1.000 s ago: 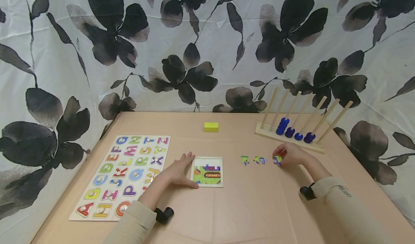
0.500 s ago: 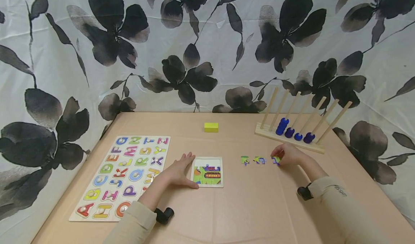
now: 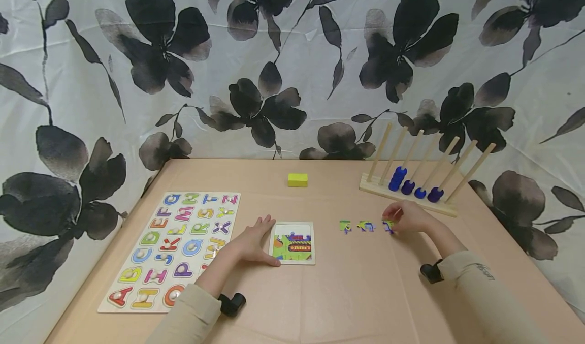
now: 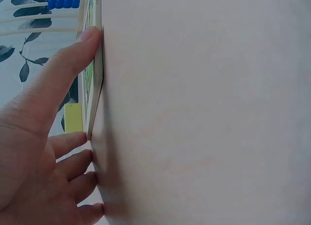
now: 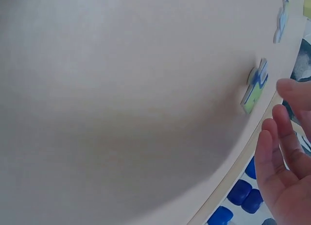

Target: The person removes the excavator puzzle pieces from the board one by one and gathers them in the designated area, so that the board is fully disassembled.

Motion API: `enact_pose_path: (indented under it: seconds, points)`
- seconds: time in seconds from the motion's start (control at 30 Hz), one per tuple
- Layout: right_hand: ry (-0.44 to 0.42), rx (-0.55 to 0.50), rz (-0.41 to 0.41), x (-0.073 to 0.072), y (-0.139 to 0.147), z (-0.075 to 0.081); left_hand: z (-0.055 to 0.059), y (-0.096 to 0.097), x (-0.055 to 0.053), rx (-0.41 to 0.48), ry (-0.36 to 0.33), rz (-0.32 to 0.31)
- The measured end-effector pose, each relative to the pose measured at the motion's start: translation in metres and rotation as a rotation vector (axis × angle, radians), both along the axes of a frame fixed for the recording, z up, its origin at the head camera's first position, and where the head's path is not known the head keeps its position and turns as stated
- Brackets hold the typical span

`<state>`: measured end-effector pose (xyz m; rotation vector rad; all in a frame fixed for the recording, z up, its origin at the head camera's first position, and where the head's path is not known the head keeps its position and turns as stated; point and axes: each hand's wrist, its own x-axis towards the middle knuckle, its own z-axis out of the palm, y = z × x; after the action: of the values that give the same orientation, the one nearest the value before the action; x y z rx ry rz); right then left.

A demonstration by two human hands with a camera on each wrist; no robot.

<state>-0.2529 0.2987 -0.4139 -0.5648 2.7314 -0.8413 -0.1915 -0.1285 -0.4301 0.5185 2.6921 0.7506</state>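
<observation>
My left hand (image 3: 252, 241) lies with fingers spread along the left side of a small framed jigsaw puzzle (image 3: 292, 254). In the left wrist view, the thumb (image 4: 89, 36) rests against the frame's near edge and the index finger touches its corner. Green, purple and orange shapes show in the picture, with a white gap along its top. My right hand (image 3: 408, 218) is just beside a jigsaw piece (image 5: 256, 86) lying on the table. The right wrist view has thumb and fingers parted, with nothing between them. Two other jigsaw pieces, one left (image 3: 345, 225) and one middle (image 3: 366, 225), lie in line with it.
A white alphabet board (image 3: 157, 270) with coloured letters is at the left, partly under the left forearm. A yellow block (image 3: 297, 180) sits at the back middle. Behind the right hand stands a wooden peg rack (image 3: 367, 183) with blue beads (image 3: 397, 179).
My right hand has shifted slightly left, and the jigsaw piece by its fingers has moved a little left, closer to the other two. The left hand and the framed puzzle stay put.
</observation>
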Motion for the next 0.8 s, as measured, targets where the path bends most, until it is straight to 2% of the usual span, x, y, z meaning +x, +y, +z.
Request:
enact_pose_path:
  seconds: [0.4, 0.8]
  points:
    - [0.07, -0.064, 0.04, 0.003, -0.018, 0.0, 0.001, 0.001, 0.001, -0.006, -0.002, -0.002]
    - [0.055, -0.156, 0.15, 0.005, -0.075, -0.001, 0.001, 0.001, -0.001, 0.004, 0.013, 0.005]
